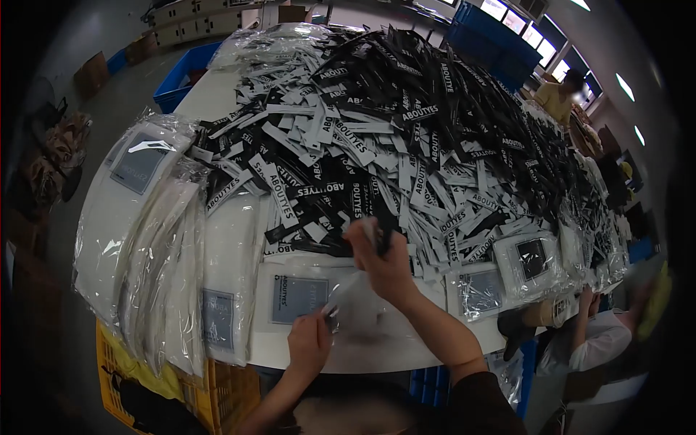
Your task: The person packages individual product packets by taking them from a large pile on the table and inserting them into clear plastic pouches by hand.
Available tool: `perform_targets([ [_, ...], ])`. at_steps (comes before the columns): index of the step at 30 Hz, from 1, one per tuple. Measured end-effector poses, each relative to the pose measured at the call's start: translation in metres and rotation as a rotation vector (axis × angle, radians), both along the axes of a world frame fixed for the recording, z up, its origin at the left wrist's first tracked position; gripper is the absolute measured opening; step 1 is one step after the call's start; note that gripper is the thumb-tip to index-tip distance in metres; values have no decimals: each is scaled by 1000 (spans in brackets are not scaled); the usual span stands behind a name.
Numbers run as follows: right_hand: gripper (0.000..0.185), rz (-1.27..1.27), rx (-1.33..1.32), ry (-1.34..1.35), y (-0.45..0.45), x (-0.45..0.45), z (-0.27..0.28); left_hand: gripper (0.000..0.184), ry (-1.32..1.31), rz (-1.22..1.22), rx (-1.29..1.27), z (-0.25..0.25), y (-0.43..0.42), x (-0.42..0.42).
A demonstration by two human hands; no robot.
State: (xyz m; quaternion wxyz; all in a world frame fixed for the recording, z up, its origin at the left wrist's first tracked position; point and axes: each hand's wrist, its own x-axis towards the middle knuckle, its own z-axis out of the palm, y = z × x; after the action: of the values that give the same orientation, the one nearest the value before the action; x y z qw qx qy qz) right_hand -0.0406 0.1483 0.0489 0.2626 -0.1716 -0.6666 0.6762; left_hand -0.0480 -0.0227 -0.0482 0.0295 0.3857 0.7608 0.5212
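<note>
My left hand [310, 339] is closed, pinching the edge of a clear plastic bag [353, 308] at the front of the table. The bag is smeared by motion. Up and to the right, my right hand [384, 261] is closed at the near edge of a heap of black and white printed strips [420, 116]. A small, blurred light and dark thing shows at its fingers, too unclear to name. Just beyond my left hand lies a flat clear packet with a grey printed panel [297, 299].
Stacked clear packets [138, 239] cover the table's left side; more packets [525, 264] lie at right. A yellow crate [225, 388] stands below the front edge, and a blue bin [185, 76] behind left. Other people [598, 337] work at right.
</note>
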Motion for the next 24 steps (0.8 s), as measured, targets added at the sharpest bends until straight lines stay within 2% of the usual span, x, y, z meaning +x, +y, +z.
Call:
perform_targets([
  [1, 14, -88, -69, 8, 1, 34, -2, 22, 22, 34, -5, 0, 1, 0],
  [3, 15, -122, -294, 330, 7, 100, -31, 22, 31, 53, -12, 0, 0, -1],
  [5, 14, -370, -151, 279, 0, 147, -49, 19, 46, 60, 5, 0, -1, -1],
  [7, 16, -598, 369, -36, 1, 171, -67, 16, 16, 49, -4, 1, -2, 1],
  [9, 15, -674, 283, -93, -3, 191, -69, 14, -58, 96, -10, -5, -3, 0],
  [11, 11, -723, -176, 303, -9, 207, -68, 13, -96, 86, -28, -6, -4, -1],
  [12, 12, -772, -26, 334, -13, 208, -69, 13, -166, 76, -33, -3, -4, -2],
  [13, 12, -775, -35, 335, -14, 209, -76, 14, -234, 66, -40, 4, -4, -4],
  [15, 13, -750, 63, -4, -15, 211, -97, 15, -255, 85, -26, 18, -4, -1],
  [17, 15, -768, 15, 99, -20, 212, -99, 16, -77, 135, 86, 25, 0, -1],
  [19, 18, -838, 285, 179, -30, 219, -95, 18, -55, 104, 76, 39, -1, 9],
  [20, 21, -840, 302, 27, -33, 218, -99, 21, -32, 64, 74, 43, 0, 12],
  [21, 21, -842, 300, 32, -36, 221, -108, 21, -26, 63, 74, 42, 1, 15],
  [23, 25, -906, 169, -232, -38, 229, -123, 31, 56, -76, 97, 37, 3, 21],
  [24, 26, -840, 203, -159, -38, 228, -111, 42, 91, -143, 48, 39, 2, 25],
])
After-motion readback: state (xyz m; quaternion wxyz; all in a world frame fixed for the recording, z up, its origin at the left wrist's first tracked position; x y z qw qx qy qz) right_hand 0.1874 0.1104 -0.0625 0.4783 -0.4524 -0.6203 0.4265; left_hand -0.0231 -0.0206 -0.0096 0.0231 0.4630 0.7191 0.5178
